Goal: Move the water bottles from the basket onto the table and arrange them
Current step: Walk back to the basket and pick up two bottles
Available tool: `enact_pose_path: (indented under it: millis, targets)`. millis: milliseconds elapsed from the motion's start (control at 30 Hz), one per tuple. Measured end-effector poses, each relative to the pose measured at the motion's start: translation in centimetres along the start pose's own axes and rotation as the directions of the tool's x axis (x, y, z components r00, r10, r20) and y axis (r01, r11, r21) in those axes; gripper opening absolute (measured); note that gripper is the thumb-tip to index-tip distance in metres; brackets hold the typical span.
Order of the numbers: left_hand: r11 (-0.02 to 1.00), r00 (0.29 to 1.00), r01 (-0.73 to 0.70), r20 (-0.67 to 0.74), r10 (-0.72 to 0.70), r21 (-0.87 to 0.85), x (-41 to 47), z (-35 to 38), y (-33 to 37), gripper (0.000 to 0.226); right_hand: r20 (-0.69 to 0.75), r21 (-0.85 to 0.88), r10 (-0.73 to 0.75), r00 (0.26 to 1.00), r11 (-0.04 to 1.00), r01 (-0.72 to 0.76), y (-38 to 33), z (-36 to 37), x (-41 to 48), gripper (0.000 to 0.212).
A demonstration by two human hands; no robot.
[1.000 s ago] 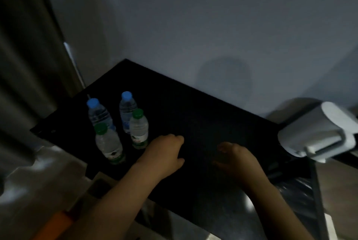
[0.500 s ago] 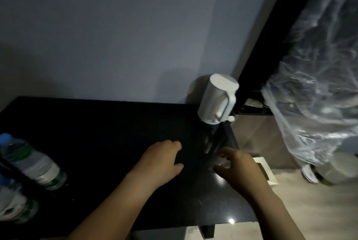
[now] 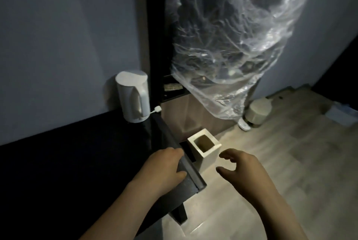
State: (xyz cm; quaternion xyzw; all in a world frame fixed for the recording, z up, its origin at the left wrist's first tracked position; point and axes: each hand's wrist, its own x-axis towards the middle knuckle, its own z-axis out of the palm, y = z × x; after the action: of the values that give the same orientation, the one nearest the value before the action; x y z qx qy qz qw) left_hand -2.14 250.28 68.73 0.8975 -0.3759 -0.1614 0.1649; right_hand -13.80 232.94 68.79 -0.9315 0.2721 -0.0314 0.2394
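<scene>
Both empty, fingers loose: my left hand [image 3: 164, 168] is over the table [image 3: 77, 162]'s end edge, my right hand [image 3: 246, 170] hangs just past it, and no bottles or basket in view, so can't tell which way to reach.

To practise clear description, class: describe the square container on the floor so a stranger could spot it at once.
Start at the black table along the wall, with a white kettle at its far corner. On the wooden floor just off the table's end stands the container. It alone is square and open-topped; the kettle is round.
</scene>
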Motion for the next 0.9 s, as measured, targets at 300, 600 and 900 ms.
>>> enact_pose_path:
  millis: [300,600,900]
  targets:
    - [0.936,0.926,-0.351,0.157,0.342,0.032,7.3,1.9,7.3,0.035,-0.156,0.060,0.361,0.920,0.933,-0.356,6.3,-3.6,-3.4,0.033]
    - [0.801,0.774,-0.598,0.242,0.586,-0.027,11.0,4.4,13.4,0.045,-0.239,0.084,0.568,0.787,0.820,-0.566,9.7,-5.4,-6.5,0.038]
    - [0.714,0.690,-0.700,0.282,0.667,0.024,14.6,9.1,24.4,0.046,-0.250,0.086,0.643,0.724,0.760,-0.645,19.2,-9.6,-8.5,0.039]
